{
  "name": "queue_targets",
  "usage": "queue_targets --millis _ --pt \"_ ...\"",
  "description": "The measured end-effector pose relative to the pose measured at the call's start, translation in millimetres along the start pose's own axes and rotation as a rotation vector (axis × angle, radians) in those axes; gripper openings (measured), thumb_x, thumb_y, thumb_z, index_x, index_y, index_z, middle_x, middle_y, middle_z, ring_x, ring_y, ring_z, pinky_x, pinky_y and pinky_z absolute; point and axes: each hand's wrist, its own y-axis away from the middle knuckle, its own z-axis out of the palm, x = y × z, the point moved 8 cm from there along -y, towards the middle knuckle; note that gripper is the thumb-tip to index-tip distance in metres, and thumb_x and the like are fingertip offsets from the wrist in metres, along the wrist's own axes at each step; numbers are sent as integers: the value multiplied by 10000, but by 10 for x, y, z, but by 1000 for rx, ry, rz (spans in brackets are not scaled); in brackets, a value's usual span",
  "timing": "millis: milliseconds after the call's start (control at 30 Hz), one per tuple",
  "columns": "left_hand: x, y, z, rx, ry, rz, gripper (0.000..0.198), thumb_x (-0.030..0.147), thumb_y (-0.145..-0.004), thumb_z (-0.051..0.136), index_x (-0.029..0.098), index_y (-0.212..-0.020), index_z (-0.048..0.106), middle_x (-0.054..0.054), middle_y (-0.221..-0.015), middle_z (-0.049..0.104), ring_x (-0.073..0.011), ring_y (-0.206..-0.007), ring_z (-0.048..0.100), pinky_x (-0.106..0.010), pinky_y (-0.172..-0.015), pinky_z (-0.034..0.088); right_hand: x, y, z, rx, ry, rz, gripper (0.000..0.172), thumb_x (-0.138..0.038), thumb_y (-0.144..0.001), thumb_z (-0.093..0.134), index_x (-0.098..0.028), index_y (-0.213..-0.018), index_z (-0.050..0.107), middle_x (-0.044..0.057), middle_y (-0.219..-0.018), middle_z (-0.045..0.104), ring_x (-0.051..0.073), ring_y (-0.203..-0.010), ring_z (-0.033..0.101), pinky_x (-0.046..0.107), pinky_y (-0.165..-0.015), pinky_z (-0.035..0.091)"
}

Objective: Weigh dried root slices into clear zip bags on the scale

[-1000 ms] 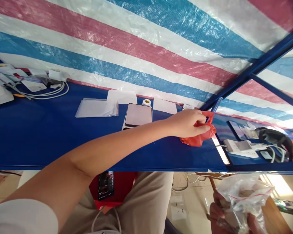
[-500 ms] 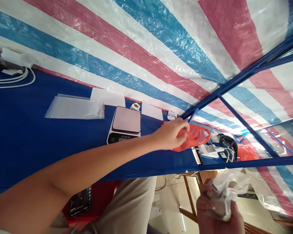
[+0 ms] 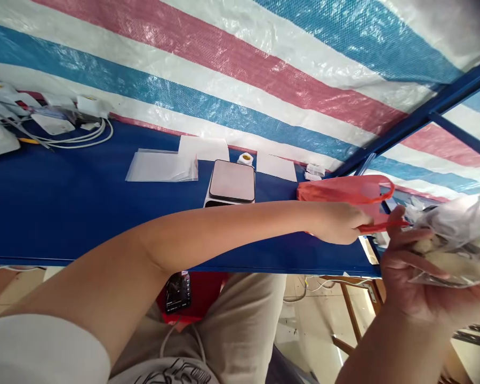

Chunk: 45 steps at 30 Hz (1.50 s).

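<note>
My left arm reaches across the blue table, and my left hand (image 3: 342, 223) is closed on the edge of a red plastic bag (image 3: 336, 189) at the table's right end. A strip of the bag stretches taut toward my right hand (image 3: 410, 272); whether those fingers also touch it I cannot tell. On my right palm, with fingers curled around it, rests a clear plastic bag (image 3: 462, 261) with pale beige contents that I cannot make out. Below my left forearm's line, a digital scale (image 3: 232, 181) is partly covered by the arm.
Clear flat bags (image 3: 164, 166), white paper sheets (image 3: 276, 166) and a tape roll (image 3: 246, 158) lie along the back of the table (image 3: 64, 213). Cables (image 3: 100, 133) and white devices sit far left. A blue metal frame (image 3: 408, 122) rises at right. A phone (image 3: 178, 293) lies below.
My view has shifted right. My left hand has pulled the red bag's edge rightward, and my right hand has come up beside it, carrying the clear bag.
</note>
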Motion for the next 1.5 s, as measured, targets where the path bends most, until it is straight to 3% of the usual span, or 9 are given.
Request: queue_targets --millis 133,233,500,833,1000,1100,1233,1333,1500 --pt "-99 -188 -6 73 -83 -57 281 252 -1027 436 172 -1150 676 -110 -1073 735 -219 -904 666 -332 -797 478 -150 145 210 -307 -397 -178 454 -515 -821 579 -253 -1126 789 133 -1284 711 130 -824 719 52 -357 282" --pt "-187 -331 142 39 -285 -123 483 220 -863 730 158 -1331 626 -156 -1234 699 -254 -924 674 -336 -736 478 -91 310 292 -515 -649 -152 730 -369 -607 829 -163 -1297 715 190 -1258 676 80 -694 624 22 -320 293" --pt "-225 -335 332 37 -601 -305 367 -75 -777 585 118 -1040 752 -118 -874 711 -317 -880 699 -382 -665 481 228 401 173 -578 -761 -77 703 -300 -581 819 -166 -1247 640 127 -1085 608 98 -707 578 38 -296 196" --pt "62 180 -313 322 -847 -110 502 -69 -878 392 112 -1293 609 -71 -854 692 -205 -773 664 -325 -622 400 253 307 -167 -540 -726 -130 676 -323 -684 787 -162 -1315 604 107 -1006 569 127 -732 563 56 -302 167" --pt "179 450 -461 593 -892 -23 508 -2 -958 316 160 -1380 550 -162 -1242 656 -257 -1043 662 -343 -754 440 373 187 -428 -519 -485 -207 700 -530 -710 779 -246 -1333 638 134 -1085 588 155 -681 519 145 -285 175" --pt "27 432 -618 665 -655 -78 488 47 -956 379 171 -1412 500 -167 -1287 640 -288 -1147 622 -384 -853 444 392 255 -500 -471 -275 -272 754 -636 -735 726 -312 -1406 610 160 -1218 595 211 -722 568 209 -315 256" --pt "-148 367 -630 523 18 -11 332 205 -969 433 199 -1294 499 -32 -911 677 -182 -826 633 -331 -788 449 300 411 -486 -358 -113 -323 625 -647 -809 670 -459 -1401 599 143 -1275 630 300 -823 631 260 -354 259" --pt "-121 472 -557 468 350 40 265 256 -920 510 216 -1182 511 17 -784 612 -151 -703 579 -323 -737 439 222 482 -450 -285 -74 -316 495 -545 -899 594 -372 -1360 648 133 -1252 648 233 -777 618 237 -363 205" --pt "-59 655 -413 434 728 83 264 261 -889 583 224 -1144 523 16 -827 600 -125 -711 578 -318 -743 472 125 572 -495 -113 58 -381 319 -432 -951 597 -316 -1223 717 98 -1221 672 261 -935 677 270 -410 388"
